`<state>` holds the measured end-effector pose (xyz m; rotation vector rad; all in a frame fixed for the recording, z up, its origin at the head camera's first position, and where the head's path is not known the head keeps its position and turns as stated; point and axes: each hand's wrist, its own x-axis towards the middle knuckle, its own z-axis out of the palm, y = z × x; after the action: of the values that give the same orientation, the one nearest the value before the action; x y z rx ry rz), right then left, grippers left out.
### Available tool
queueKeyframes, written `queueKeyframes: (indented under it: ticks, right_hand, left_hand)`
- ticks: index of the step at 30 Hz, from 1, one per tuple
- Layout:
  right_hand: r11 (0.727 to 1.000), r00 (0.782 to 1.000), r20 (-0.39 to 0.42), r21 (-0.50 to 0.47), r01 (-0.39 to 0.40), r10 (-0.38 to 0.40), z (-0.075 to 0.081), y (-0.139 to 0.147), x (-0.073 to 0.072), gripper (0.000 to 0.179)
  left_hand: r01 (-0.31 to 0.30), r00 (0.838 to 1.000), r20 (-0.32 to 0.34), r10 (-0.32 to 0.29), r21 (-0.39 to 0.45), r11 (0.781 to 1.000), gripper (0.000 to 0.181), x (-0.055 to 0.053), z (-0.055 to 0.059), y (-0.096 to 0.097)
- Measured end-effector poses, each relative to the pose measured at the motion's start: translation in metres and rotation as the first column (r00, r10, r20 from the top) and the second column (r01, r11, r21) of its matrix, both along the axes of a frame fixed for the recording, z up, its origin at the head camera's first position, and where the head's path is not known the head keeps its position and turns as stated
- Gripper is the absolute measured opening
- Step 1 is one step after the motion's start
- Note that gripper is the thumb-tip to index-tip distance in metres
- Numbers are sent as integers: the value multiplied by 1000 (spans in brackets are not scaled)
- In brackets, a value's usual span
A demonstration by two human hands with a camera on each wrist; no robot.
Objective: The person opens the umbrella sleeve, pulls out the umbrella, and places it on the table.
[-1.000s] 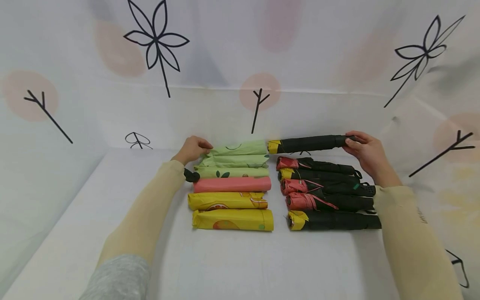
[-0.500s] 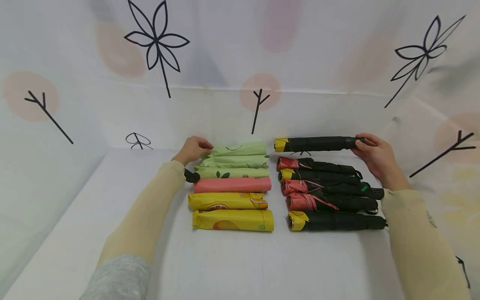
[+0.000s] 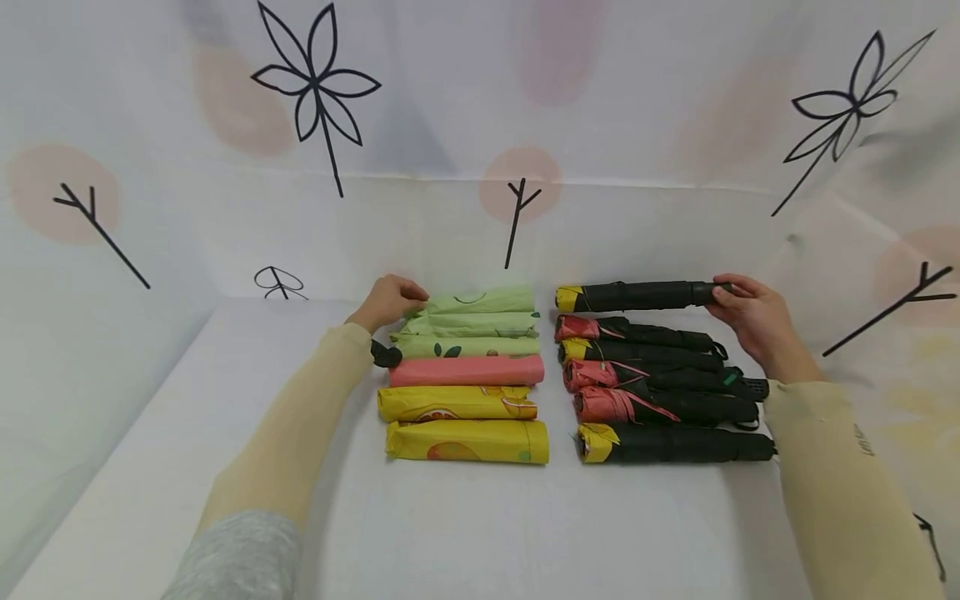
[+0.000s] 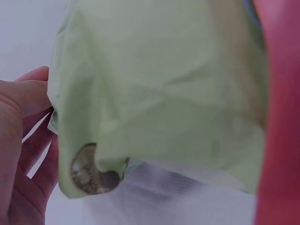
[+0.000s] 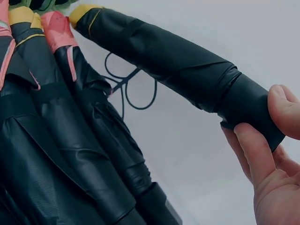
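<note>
In the head view, my right hand (image 3: 757,321) grips the dark handle end of a folded black umbrella (image 3: 630,296) with a yellow tip, at the back of the right-hand column. The right wrist view shows thumb and fingers around that handle, with the umbrella's far end (image 5: 150,56) pointing away, beside the other black umbrellas. My left hand (image 3: 386,302) pinches the left end of the rearmost pale green fabric roll (image 3: 483,299). Up close in the left wrist view, the thumb and a finger meet at the edge of the green fabric (image 4: 154,93).
More folded black umbrellas (image 3: 675,443) with pink or yellow tips lie side by side at right. At left are other green rolls, a pink roll (image 3: 468,370) and yellow rolls (image 3: 465,442). A white patterned cloth wall (image 3: 637,217) rises close behind both columns.
My right hand has moved the black umbrella to the right, then down toward the umbrella row. My left hand stays on the green roll.
</note>
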<state>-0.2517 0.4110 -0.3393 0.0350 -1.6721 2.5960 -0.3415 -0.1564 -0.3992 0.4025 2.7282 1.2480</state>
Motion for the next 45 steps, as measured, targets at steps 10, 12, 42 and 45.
queueKeyframes:
  ticks: [10, 12, 42, 45]
  right_hand:
    - [996, 1000, 11, 84, 19, -20, -4, -4, -4, 21]
    - [994, 1000, 11, 111, 23, -24, -5, -5, -5, 21]
    - [266, 997, 70, 961, -77, 34, -20, 0, -11, 38]
    - [241, 998, 62, 968, -64, 14, -25, 1, -13, 37]
  left_hand:
    - [5, 1000, 6, -5, 7, 1000, 22, -1, -2, 0]
    - [5, 1000, 11, -6, 13, 1000, 22, -1, -2, 0]
    - [28, 1000, 6, -28, 12, 1000, 23, 3, 2, 5]
    - [27, 1000, 9, -27, 19, 999, 23, 3, 2, 6]
